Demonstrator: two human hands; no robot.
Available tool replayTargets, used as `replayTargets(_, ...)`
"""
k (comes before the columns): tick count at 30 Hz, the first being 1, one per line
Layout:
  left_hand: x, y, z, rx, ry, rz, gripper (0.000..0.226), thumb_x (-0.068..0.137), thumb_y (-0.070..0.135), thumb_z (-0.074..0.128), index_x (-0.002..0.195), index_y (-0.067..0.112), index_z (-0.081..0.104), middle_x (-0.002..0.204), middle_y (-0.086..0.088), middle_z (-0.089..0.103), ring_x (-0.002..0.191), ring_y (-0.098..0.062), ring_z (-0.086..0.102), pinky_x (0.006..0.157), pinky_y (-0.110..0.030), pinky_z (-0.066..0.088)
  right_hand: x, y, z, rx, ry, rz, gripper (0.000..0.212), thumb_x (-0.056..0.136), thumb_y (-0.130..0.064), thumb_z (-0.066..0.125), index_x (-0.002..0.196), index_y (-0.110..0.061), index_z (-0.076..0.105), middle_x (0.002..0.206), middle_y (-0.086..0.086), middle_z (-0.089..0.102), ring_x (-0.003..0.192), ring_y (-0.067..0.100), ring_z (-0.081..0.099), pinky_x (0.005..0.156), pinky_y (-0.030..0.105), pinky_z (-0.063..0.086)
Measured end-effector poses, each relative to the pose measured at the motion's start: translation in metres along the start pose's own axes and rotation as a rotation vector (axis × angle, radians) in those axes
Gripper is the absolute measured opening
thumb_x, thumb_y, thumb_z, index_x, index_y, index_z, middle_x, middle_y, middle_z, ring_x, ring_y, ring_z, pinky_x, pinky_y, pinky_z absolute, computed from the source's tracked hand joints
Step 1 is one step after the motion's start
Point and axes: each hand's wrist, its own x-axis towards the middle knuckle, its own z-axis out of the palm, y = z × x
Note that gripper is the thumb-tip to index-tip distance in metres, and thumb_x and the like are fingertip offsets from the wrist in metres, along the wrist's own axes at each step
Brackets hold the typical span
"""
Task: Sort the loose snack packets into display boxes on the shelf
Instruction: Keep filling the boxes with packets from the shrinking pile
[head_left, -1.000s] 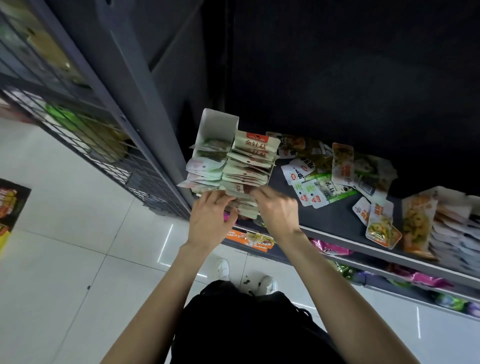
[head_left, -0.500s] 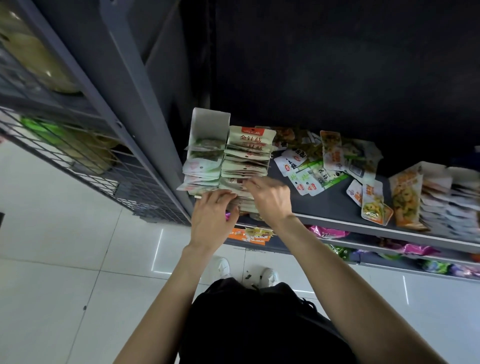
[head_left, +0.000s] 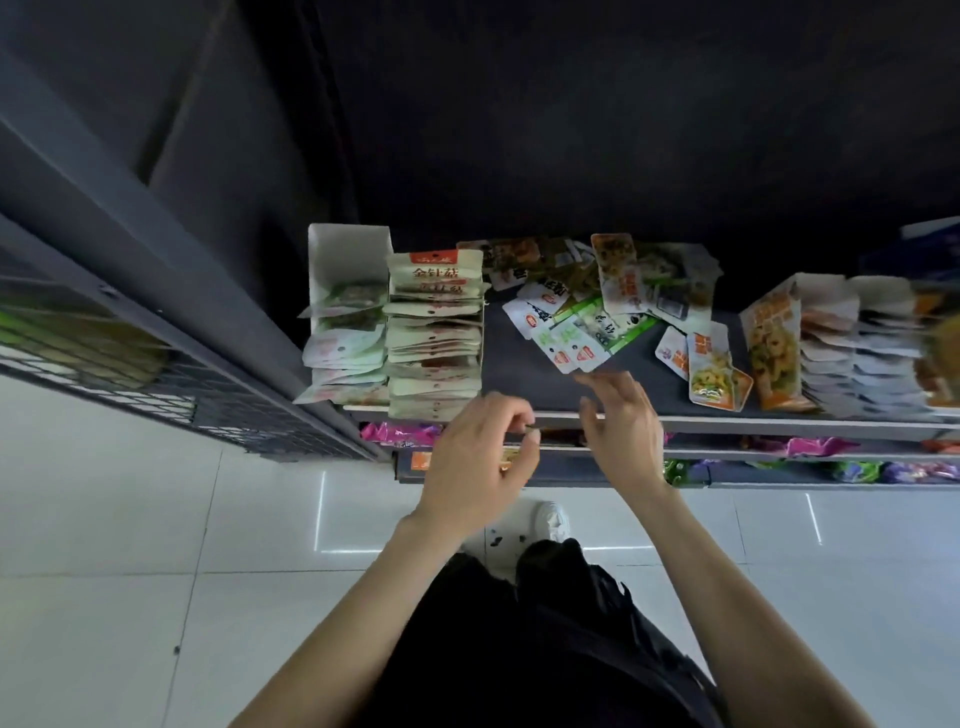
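Loose packets (head_left: 571, 332) just beyond right-hand fingers (head_left: 605, 384).

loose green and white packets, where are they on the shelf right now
In the head view, the loose green and white packets lie mid-shelf, right of the enoki packet row, just beyond the right hand.
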Motion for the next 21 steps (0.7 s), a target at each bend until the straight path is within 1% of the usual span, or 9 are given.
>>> replayTargets(2, 0.012, 0.011, 0.029, -0.061, -0.092, -0.034, 0.015, 0.088, 0.023, 0.051, 0.102, 0.018, 0.051, 0.089, 0.006, 0.055, 0.083, -0.008, 0.051, 0.071, -0.028, 0.046, 0.007, 0.030, 0.005, -0.001, -0.187, 0.158, 0.038, 0.085, -0.005, 0.061, 0.122, -0.014, 0.061, 0.118, 0.008, 0.059, 0.101, 0.031, 0.059, 0.066, 0.031, 0.048)
replayTargets(4, 0.032, 0.014, 0.061, -0.109, -0.146, -0.190, 0.024, 0.089, 0.022, 0.054, 0.114, 0.019, 0.052, 0.098, 0.006, 0.057, 0.091, -0.008, 0.054, 0.079, -0.030, 0.049, 0.020, 0.054, 0.009, -0.001, -0.325, 0.235, 0.044, 0.088, -0.009, 0.058, 0.131, -0.012, 0.053, 0.127, 0.010, 0.054, 0.110, 0.032, 0.055, 0.080, 0.037, 0.048)
replayTargets(6, 0.055, 0.007, 0.091, -0.083, -0.169, -0.354, 0.037, 0.089, 0.021, 0.059, 0.125, 0.016, 0.050, 0.112, 0.003, 0.058, 0.102, -0.011, 0.054, 0.089, -0.030, 0.047, 0.037, 0.069, 0.012, 0.004, -0.409, 0.243, 0.048, 0.089, -0.010, 0.056, 0.136, -0.011, 0.047, 0.131, 0.011, 0.050, 0.116, 0.031, 0.052, 0.088, 0.038, 0.046)
replayTargets(9, 0.088, -0.010, 0.125, 0.016, -0.162, -0.534, 0.056, 0.087, 0.021, 0.063, 0.136, 0.009, 0.040, 0.128, -0.009, 0.052, 0.120, -0.024, 0.048, 0.100, -0.034, 0.040, 0.058, 0.088, 0.016, -0.015, -0.501, 0.154, 0.055, 0.090, -0.009, 0.055, 0.142, -0.013, 0.038, 0.144, 0.010, 0.040, 0.129, 0.028, 0.042, 0.100, 0.039, 0.042)
replayTargets(12, 0.115, -0.025, 0.146, -0.003, -0.085, -0.774, 0.068, 0.084, 0.021, 0.069, 0.140, 0.008, 0.034, 0.129, -0.017, 0.049, 0.120, -0.032, 0.045, 0.098, -0.037, 0.036, 0.079, 0.107, 0.019, -0.098, -0.551, 0.002, 0.068, 0.088, -0.007, 0.056, 0.148, -0.021, 0.027, 0.153, 0.010, 0.022, 0.139, 0.028, 0.026, 0.108, 0.038, 0.033)
replayTargets(14, 0.126, -0.036, 0.156, -0.067, -0.010, -0.914, 0.063, 0.083, 0.019, 0.068, 0.136, 0.009, 0.036, 0.127, -0.016, 0.053, 0.118, -0.032, 0.049, 0.092, -0.035, 0.039, 0.093, 0.118, 0.023, -0.196, -0.618, -0.075, 0.074, 0.090, -0.012, 0.055, 0.150, -0.026, 0.015, 0.157, 0.011, 0.008, 0.144, 0.028, 0.014, 0.113, 0.038, 0.023)
replayTargets(16, 0.128, -0.043, 0.164, -0.088, 0.043, -0.955, 0.054, 0.086, 0.015, 0.063, 0.134, 0.010, 0.038, 0.123, -0.013, 0.060, 0.116, -0.032, 0.054, 0.088, -0.034, 0.041, 0.099, 0.128, 0.027, -0.313, -0.725, -0.124, 0.072, 0.093, -0.021, 0.051, 0.151, -0.028, 0.009, 0.159, 0.010, -0.002, 0.145, 0.028, 0.007, 0.115, 0.038, 0.019)
replayTargets(18, 0.123, -0.048, 0.168, -0.068, 0.071, -0.955, 0.049, 0.089, 0.012, 0.058, 0.134, 0.014, 0.039, 0.117, -0.010, 0.066, 0.113, -0.031, 0.058, 0.088, -0.035, 0.044, 0.096, 0.134, 0.026, -0.414, -0.788, -0.188, 0.065, 0.095, -0.030, 0.045, 0.151, -0.030, 0.012, 0.159, 0.010, -0.003, 0.144, 0.031, 0.012, 0.113, 0.038, 0.023)
replayTargets(21, 0.112, -0.052, 0.170, -0.028, 0.108, -0.937, 0.049, 0.089, 0.009, 0.057, 0.135, 0.014, 0.039, 0.113, -0.010, 0.067, 0.109, -0.030, 0.060, 0.088, -0.037, 0.045, 0.079, 0.137, 0.015, -0.467, -0.800, -0.310, 0.055, 0.097, -0.034, 0.039, 0.149, -0.031, 0.021, 0.158, 0.008, 0.009, 0.140, 0.032, 0.023, 0.110, 0.036, 0.026)
